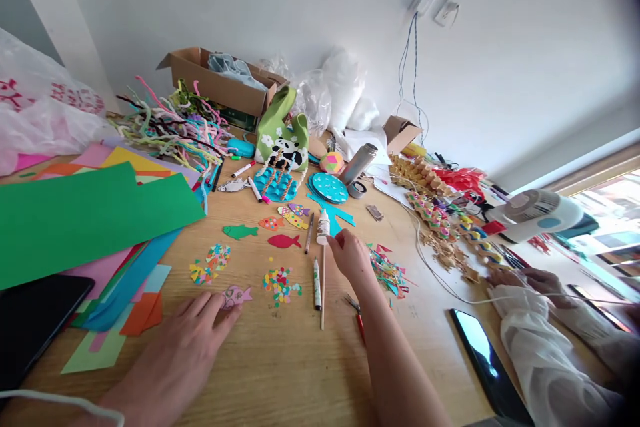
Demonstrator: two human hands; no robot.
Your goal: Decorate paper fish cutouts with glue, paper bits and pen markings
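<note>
My left hand rests low over the table, its thumb and index fingertip at the edges of a small pink paper fish with a pattern on its body. My right hand reaches forward, fingers pinched together at the lower end of a white glue bottle. Below the bottle lie a thin wooden stick and a marker. Round paper dots are heaped between my hands. Green and red paper fish lie farther back, near a fish covered in paper scraps.
Coloured paper sheets and a dark tablet are at left. Pipe cleaners, a panda bag and a steel flask stand behind. Red-handled scissors, a phone and another person's hands are at right.
</note>
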